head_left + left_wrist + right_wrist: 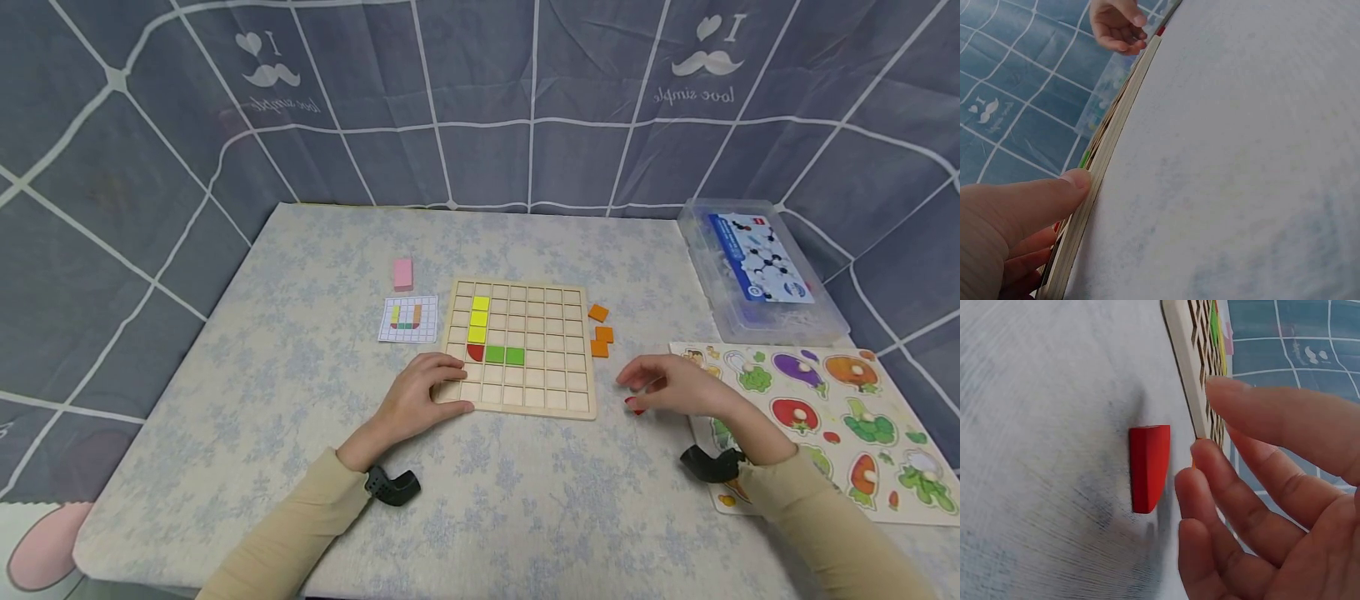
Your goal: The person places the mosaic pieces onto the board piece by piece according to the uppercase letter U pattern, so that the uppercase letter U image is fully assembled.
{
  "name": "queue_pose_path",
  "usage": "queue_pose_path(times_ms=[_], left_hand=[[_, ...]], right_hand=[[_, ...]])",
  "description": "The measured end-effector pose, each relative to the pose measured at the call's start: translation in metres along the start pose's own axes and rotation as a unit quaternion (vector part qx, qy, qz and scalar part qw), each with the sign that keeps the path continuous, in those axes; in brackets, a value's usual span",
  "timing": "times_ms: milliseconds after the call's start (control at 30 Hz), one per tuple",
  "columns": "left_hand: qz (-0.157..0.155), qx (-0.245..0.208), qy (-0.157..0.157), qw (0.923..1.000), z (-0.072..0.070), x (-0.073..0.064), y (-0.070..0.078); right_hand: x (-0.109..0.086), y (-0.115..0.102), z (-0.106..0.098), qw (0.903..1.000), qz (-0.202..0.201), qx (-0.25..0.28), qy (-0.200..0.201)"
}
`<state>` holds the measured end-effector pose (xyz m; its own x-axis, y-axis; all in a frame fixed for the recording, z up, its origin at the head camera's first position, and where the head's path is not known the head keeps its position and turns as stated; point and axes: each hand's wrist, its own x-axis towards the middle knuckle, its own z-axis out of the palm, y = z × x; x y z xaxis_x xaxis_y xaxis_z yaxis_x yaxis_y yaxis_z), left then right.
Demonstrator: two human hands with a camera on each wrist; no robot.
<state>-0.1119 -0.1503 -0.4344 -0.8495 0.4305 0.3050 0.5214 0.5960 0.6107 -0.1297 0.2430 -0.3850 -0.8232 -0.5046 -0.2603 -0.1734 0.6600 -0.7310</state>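
Note:
The wooden grid board [555,408] lies mid-table, holding yellow squares [478,317], a red quarter-round piece [476,352] and green squares [505,356]. My left hand [417,396] rests at the board's near left corner, its thumb [1075,183] straight along the front edge and its fingers over the left side. Right of the board, my right hand [675,385] hovers with loosely bent fingers over a loose red quarter-round piece [1149,469]. In the right wrist view a gap shows between fingertips and piece; nothing is held.
Several orange squares [600,333] lie along the board's right side. On its left are a pattern card [408,320] and a pink block [402,273]. A vegetable puzzle board [817,433] lies under the right forearm, with a clear plastic box [750,321] behind it.

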Motion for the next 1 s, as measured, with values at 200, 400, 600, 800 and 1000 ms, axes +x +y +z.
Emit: queue_pose_path(times_ms=[200, 400, 600, 800, 1000], left_hand=[[0.0, -0.002, 0.0, 1.0, -0.0001, 0.0001, 0.0001], [-0.005, 0.0, -0.002, 1.0, -0.0005, 0.0001, 0.0006], [-0.008, -0.002, -0.005, 1.0, -0.0005, 0.0, 0.0002], [-0.009, -0.006, -0.005, 0.9999, -0.0003, 0.0001, 0.0], [-0.011, -0.008, -0.006, 0.9999, -0.0007, 0.0, 0.0007]], right_hand=[[-0.0002, 0.003, 0.0016, 0.9996, -0.008, -0.002, -0.026], [0.0003, 0.0015, 0.0022, 0.9992, -0.015, 0.0, -0.036], [0.0017, 0.0, 0.003, 0.999, -0.011, -0.003, -0.043], [0.0027, -0.002, 0.0052, 0.9991, -0.013, 0.005, -0.039], [0.0039, -0.0026, 0.0065, 0.9993, -0.012, -0.002, -0.036]])
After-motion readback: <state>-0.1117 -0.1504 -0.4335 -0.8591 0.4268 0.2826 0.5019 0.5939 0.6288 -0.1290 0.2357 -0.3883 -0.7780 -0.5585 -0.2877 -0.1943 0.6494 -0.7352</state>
